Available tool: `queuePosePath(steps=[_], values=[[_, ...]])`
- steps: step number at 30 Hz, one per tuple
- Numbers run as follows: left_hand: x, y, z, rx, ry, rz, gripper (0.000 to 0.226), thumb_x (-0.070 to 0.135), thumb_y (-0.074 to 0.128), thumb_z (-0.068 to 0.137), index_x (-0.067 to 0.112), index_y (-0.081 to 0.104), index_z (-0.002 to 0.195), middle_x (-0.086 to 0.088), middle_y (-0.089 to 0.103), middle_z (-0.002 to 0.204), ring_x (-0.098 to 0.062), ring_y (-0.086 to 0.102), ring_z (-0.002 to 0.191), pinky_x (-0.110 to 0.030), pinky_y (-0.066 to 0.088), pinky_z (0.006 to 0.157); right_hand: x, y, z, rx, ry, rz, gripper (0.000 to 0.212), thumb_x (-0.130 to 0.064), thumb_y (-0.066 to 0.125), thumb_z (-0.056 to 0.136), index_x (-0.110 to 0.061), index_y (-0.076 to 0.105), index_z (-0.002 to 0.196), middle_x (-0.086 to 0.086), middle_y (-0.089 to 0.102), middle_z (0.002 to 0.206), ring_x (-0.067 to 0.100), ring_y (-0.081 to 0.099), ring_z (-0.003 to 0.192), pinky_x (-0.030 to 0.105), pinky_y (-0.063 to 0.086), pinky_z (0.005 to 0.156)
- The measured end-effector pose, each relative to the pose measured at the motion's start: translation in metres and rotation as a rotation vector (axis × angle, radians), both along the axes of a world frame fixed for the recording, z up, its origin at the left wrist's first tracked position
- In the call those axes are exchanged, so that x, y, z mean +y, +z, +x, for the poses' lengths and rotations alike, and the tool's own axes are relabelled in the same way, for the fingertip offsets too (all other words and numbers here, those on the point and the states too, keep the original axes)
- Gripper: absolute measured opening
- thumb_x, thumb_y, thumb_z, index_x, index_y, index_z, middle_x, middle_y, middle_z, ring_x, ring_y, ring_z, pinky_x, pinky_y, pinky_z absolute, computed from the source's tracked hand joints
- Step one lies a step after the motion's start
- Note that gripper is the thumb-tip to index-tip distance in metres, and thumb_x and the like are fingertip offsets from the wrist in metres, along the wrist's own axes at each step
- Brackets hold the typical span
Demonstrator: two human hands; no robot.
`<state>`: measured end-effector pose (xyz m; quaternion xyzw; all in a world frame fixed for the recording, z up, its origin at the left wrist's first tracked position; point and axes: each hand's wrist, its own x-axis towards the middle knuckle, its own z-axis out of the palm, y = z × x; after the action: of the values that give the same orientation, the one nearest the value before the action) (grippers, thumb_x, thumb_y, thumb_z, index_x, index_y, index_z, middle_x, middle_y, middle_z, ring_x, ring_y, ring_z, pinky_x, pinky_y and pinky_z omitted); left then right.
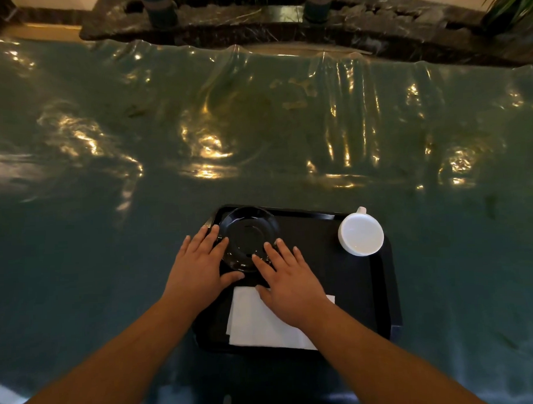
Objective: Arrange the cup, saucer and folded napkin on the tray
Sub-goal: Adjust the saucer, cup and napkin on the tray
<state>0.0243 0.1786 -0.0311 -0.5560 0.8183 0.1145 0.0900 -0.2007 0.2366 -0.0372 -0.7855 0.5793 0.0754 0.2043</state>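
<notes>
Saucer: black saucer (249, 238) lies flat in the far-left corner of the tray, its far rim touching or overlapping the tray's far lip.
Left hand: left hand (201, 266) is spread flat, palm down, fingers loosely apart; fingertips (223, 243) touch the saucer's left rim, thumb pointing right under its near edge. Nothing gripped.
Right hand: right hand (287, 279) is likewise flat and splayed; fingertips rest on the saucer's near-right rim, the palm covering the napkin's far-right corner. Nothing gripped.
Napkin: white folded napkin (254, 321) lies flat at the tray's near edge, long axis running left to right, slightly skewed.
Cup: white cup (360, 234) stands upright at the far-right corner, mouth up, handle pointing far, overhanging the tray's rim. Well apart from the saucer.
Tray: black rectangular tray (353, 289), long axis left to right; bare floor between saucer and cup and along the right side.
Table: green surface (109, 237) under wrinkled clear plastic, open on all sides of the tray.
</notes>
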Motion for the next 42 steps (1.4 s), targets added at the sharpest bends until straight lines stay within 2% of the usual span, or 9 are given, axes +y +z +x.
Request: queuePosePath(steps=[7,14,25,30,35,42], values=[[0.001,0.000,-0.005,0.000,0.024,-0.018,0.098,0.088,0.028,0.082,0.027,0.035,0.158,-0.003,0.014,0.171,-0.023,0.002,0.158,-0.049,0.005,0.127,0.001,-0.005,-0.007,0.003,-0.014,-0.013,0.062,-0.058,0.028,0.105,-0.036,0.014,0.161,0.002,0.000,0.172,0.023,-0.015,0.155,0.057,-0.007,0.121],[0.000,0.000,-0.015,-0.036,0.002,-0.031,0.098,0.089,0.025,0.082,0.029,0.035,0.158,-0.001,0.013,0.172,-0.021,0.000,0.158,-0.050,-0.001,0.126,0.005,-0.005,-0.017,0.006,-0.033,-0.009,0.062,-0.059,0.027,0.104,-0.036,0.013,0.161,0.001,-0.001,0.172,0.022,-0.016,0.155,0.057,-0.007,0.121],[0.000,0.000,-0.033,-0.045,-0.028,-0.016,0.100,0.090,0.020,0.081,0.029,0.032,0.159,-0.001,0.011,0.172,-0.022,0.001,0.158,-0.049,0.000,0.126,0.014,-0.005,-0.034,0.002,-0.074,-0.024,0.063,-0.059,0.027,0.103,-0.037,0.017,0.161,0.000,0.003,0.172,0.021,-0.015,0.155,0.057,-0.006,0.122],[-0.002,0.001,-0.041,-0.027,-0.035,-0.008,0.098,0.090,0.028,0.082,0.029,0.035,0.158,-0.001,0.013,0.172,-0.023,0.005,0.158,-0.050,0.003,0.126,0.014,0.001,-0.041,0.018,-0.085,0.011,0.062,-0.059,0.028,0.104,-0.038,0.015,0.161,0.000,0.000,0.172,0.021,-0.016,0.155,0.059,-0.004,0.123],[-0.002,0.002,-0.047,-0.054,-0.042,0.003,0.097,0.090,0.027,0.083,0.031,0.029,0.160,0.000,0.009,0.172,-0.022,0.002,0.158,-0.051,0.002,0.126,0.015,0.006,-0.046,0.032,-0.084,0.027,0.062,-0.059,0.029,0.105,-0.038,0.014,0.161,-0.001,-0.001,0.172,0.021,-0.017,0.155,0.060,-0.004,0.122],[-0.002,0.005,-0.054,-0.046,-0.047,0.012,0.094,0.088,0.031,0.084,0.032,0.029,0.159,0.001,0.009,0.172,-0.022,0.003,0.158,-0.052,0.004,0.126,0.017,0.002,-0.052,0.033,-0.089,0.012,0.063,-0.060,0.027,0.104,-0.038,0.013,0.161,-0.001,-0.001,0.172,0.021,-0.018,0.154,0.060,-0.005,0.122]])
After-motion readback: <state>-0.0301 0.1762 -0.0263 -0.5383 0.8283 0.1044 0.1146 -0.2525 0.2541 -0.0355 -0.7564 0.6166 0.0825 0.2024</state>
